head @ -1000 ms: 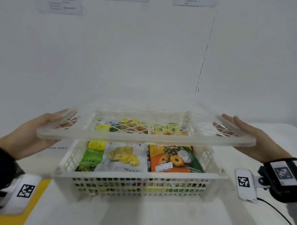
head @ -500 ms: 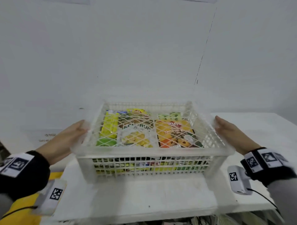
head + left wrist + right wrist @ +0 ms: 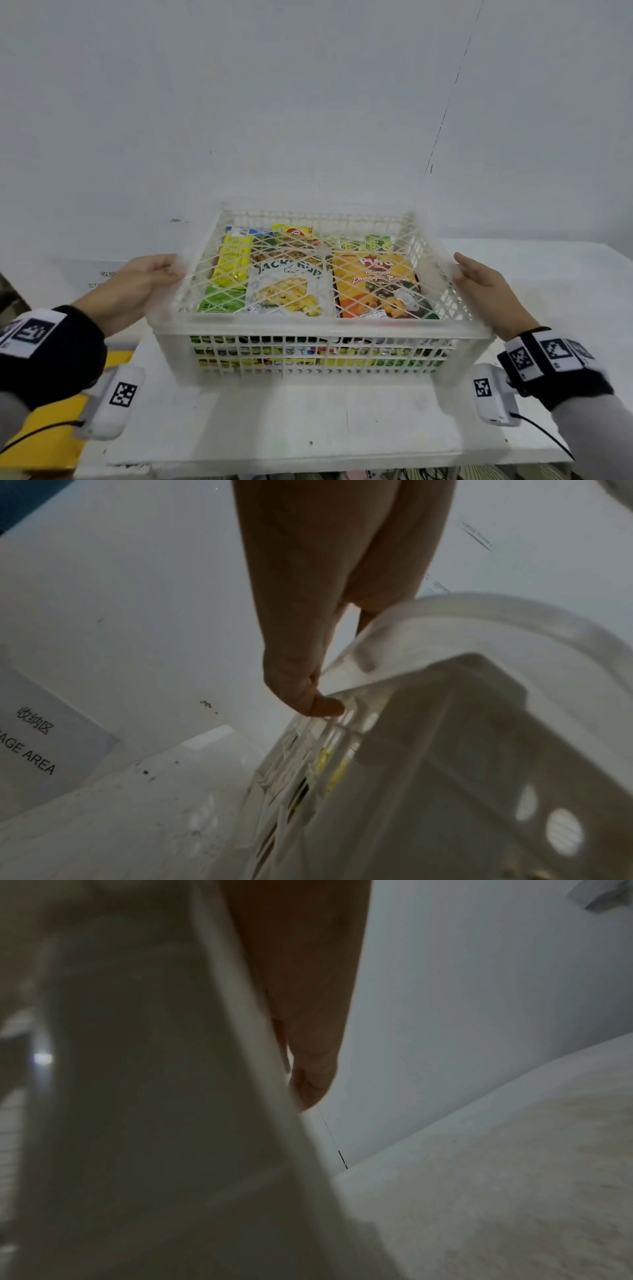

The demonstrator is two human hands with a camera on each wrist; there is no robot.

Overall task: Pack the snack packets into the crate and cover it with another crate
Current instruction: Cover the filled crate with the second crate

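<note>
On the tabletop [image 3: 308, 421], the upper crate [image 3: 318, 323] sits nested atop the lower crate [image 3: 318, 359] of snack packets [image 3: 373, 281], left hand [image 3: 132, 291] and right hand [image 3: 486, 291] fingers curled round its side rims.

Fingertips [image 3: 459, 270] hidden behind crate [image 3: 308, 329]

Seen through the lattice of the covering crate, the white packet [image 3: 286, 291] in the middle reads "JACKFRUIT", with a smaller line below too blurred to read. The orange packet [image 3: 376, 284] to its right reads "Coconut Pineapple Biscuits" under a red brand word that cannot be made out. The left wrist view shows a paper sign [image 3: 44, 739] with Chinese characters "收纳区" and the cut-off English "AGE AREA".
</note>
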